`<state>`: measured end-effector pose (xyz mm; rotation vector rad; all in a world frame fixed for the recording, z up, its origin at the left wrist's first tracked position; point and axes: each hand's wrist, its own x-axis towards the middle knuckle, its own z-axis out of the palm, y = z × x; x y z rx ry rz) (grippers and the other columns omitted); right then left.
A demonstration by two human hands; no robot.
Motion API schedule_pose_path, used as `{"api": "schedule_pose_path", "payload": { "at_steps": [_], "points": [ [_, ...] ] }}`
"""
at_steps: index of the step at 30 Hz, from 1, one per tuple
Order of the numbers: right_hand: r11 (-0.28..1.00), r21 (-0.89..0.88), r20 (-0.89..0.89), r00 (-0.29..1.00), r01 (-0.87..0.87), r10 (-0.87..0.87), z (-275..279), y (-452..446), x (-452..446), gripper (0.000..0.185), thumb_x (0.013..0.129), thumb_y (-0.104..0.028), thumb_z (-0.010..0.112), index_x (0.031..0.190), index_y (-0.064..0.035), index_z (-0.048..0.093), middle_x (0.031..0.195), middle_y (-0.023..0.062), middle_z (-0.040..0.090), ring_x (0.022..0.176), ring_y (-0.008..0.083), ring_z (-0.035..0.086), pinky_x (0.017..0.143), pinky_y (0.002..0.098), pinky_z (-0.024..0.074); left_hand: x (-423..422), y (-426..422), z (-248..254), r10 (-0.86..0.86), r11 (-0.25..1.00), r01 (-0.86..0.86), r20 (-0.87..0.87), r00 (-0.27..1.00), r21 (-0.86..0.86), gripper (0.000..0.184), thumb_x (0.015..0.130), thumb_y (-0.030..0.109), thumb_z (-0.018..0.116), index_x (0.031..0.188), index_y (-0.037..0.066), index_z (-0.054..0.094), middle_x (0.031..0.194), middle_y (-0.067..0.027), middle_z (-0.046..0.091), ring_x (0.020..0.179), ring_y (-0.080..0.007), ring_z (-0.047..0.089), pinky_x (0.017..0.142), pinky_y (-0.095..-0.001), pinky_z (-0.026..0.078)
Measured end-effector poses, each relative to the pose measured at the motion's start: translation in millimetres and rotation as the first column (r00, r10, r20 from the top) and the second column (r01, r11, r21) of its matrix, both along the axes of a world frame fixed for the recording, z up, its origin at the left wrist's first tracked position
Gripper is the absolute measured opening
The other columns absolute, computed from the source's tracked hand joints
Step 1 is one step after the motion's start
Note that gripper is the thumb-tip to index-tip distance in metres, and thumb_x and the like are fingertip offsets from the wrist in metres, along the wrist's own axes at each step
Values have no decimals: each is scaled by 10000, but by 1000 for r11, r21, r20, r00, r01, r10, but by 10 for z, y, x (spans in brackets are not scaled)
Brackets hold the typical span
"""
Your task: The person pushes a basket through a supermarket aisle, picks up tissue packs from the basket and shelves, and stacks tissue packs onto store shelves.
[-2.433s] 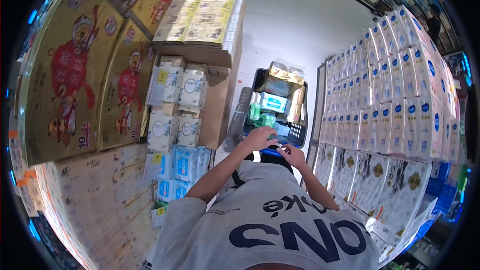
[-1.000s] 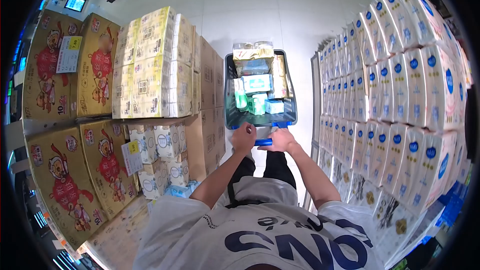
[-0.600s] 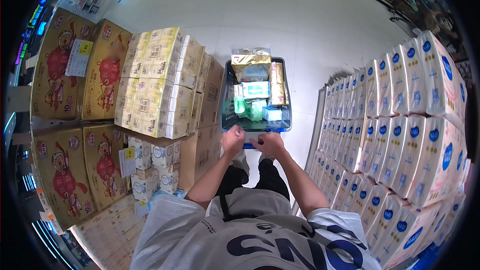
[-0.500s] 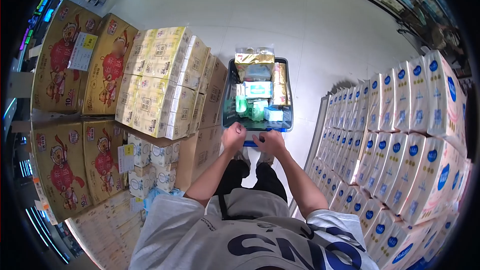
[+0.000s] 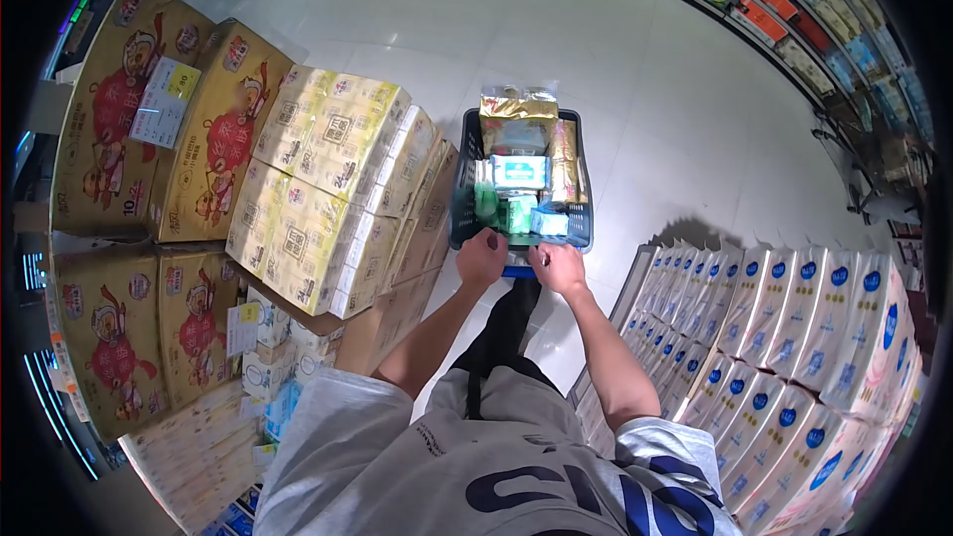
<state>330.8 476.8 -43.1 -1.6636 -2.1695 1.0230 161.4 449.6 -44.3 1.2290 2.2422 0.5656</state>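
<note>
Ahead of my body stands a small shopping cart with a dark perforated plastic basket (image 5: 463, 184). My left hand (image 5: 482, 256) is closed at the left of its near end, and my right hand (image 5: 559, 264) is closed at the right. Between them shows a blue handle bar (image 5: 517, 271), partly covered by my fingers. Inside the basket lie a gold-topped pack (image 5: 518, 104) at the far end, a tall gold pack (image 5: 563, 161) along the right, a white-and-blue pack (image 5: 521, 173) in the middle, a green pack (image 5: 520, 214) and a light blue pack (image 5: 549, 223) nearest me.
Close on the left rise stacked yellow tissue packs (image 5: 313, 134) and brown cartons (image 5: 223, 129). White tissue packs with blue labels (image 5: 784, 308) are stacked on the right. Shelves of colourful packs (image 5: 764, 10) curve along the upper right, beyond the pale tiled floor (image 5: 635, 89).
The right-hand stack has slid lower in view, and more of the far shelves shows at the upper right. Both hands stay on the cart, and my legs have changed position.
</note>
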Motion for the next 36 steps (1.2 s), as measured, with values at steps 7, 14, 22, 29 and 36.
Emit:
{"api": "schedule_pose_path", "payload": {
  "at_steps": [7, 14, 22, 29, 36],
  "points": [
    [999, 47, -56, 998, -7, 10, -63, 899, -98, 359, 839, -311, 600, 593, -56, 539, 577, 146, 582, 571, 365, 590, 568, 435, 475, -79, 751, -76, 27, 998, -27, -3, 1000, -57, 244, 802, 343, 601, 761, 112, 668, 720, -99, 675, 722, -320, 664, 647, -438, 518],
    [991, 72, 0, 994, -112, 113, -130, 1633, -143, 298, 841, -279, 579, 644, -56, 569, 603, 143, 598, 579, 372, 587, 565, 461, 466, -118, 1386, -20, 94, 978, -75, 88, 992, -193, 264, 805, 358, 594, 818, 110, 683, 798, -126, 692, 792, -316, 674, 720, -446, 527],
    [984, -46, 50, 984, -169, 172, -40, 2221, -201, 284, 833, -293, 576, 670, -60, 585, 657, 156, 621, 653, 380, 604, 621, 459, 481, -110, 1829, 60, 123, 981, -103, 117, 985, -163, 264, 829, 338, 558, 804, 99, 668, 774, -138, 683, 771, -351, 664, 713, -461, 528],
    [981, -86, 70, 981, -176, 182, -58, 2574, -211, 295, 829, -315, 587, 675, -64, 590, 660, 147, 632, 682, 377, 620, 658, 467, 498, -33, 2086, 50, 206, 972, -191, 111, 972, -134, 285, 854, 323, 526, 752, 84, 644, 728, -167, 664, 732, -378, 656, 671, -493, 522],
    [962, -58, 70, 960, -267, 270, -67, 2962, -216, 268, 846, -274, 565, 690, -56, 575, 625, 144, 599, 637, 362, 602, 608, 437, 477, 71, 2310, -39, 278, 960, -276, 90, 956, -42, 256, 851, 315, 554, 737, 96, 623, 691, -158, 653, 688, -377, 648, 622, -481, 524]
  ]
}}
